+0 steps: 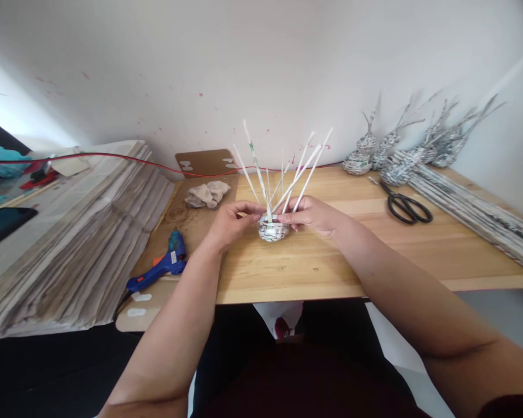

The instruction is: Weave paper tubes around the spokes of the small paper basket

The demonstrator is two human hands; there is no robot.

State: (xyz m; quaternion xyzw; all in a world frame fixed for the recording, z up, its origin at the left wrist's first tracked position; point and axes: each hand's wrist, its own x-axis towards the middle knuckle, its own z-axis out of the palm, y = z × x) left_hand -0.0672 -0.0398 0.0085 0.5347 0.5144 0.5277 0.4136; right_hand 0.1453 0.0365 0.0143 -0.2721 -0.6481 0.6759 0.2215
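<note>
A small round basket (273, 230) woven from rolled paper sits on the wooden table in front of me. Several white paper sticks (300, 177) rise from its rim and fan outward; one (253, 152) has green marks. My left hand (239, 219) pinches the basket's rim on its left side, thumb and fingers close together. On the other side, my right hand (304, 213) grips the rim among the upright sticks, its thumb in front. Parts of the fingers of both hands are hidden behind the basket and sticks.
Left stand a tall newspaper stack (91, 244), a blue glue gun (165, 264) and a crumpled cloth (207, 194). Right lie black scissors (405, 206), long rolled paper sticks (475, 215) and several woven gourd shapes (401, 165). A red wire (157, 163) runs along the wall.
</note>
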